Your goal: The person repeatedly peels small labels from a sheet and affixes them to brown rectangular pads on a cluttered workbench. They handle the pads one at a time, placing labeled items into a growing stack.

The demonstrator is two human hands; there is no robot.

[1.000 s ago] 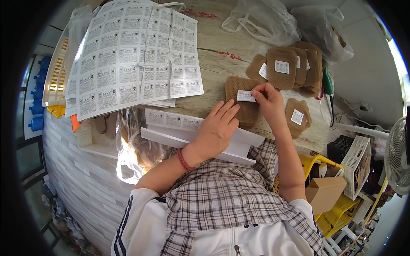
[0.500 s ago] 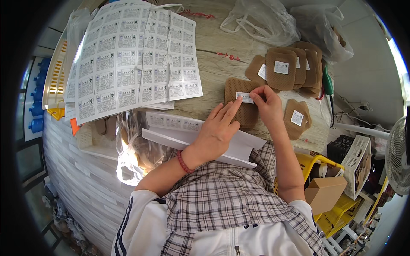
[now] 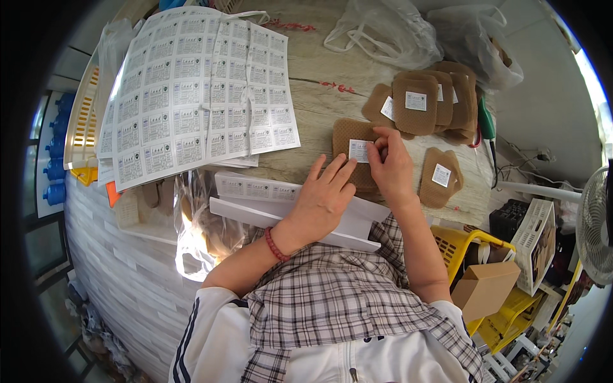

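A brown perforated pad (image 3: 345, 132), rounded at the corners, lies on the table before me. On it a white printed label (image 3: 359, 150) lies flat. My left hand (image 3: 324, 196) is open, palm down, with its fingers stretched out and their tips at the label's left edge and the pad. My right hand (image 3: 391, 163) is closed over the pad's right part; its curled fingers and thumb touch the label's right side, and nothing shows held in them. Below the left hand lies a folded white label strip (image 3: 255, 186), partly covered by that hand.
Large label sheets (image 3: 204, 89) spread at the far left. Labelled brown pads (image 3: 416, 118) are piled at the right, with another labelled pad (image 3: 440, 177) nearer. Plastic bags (image 3: 386, 32) lie at the back. A green-handled tool (image 3: 487, 118) sits by the right edge, above yellow crates (image 3: 456, 246).
The label, partly lifted and pinched by my right hand before, now lies flat on the pad. My right fingers have curled in; the left hand stays almost in place.
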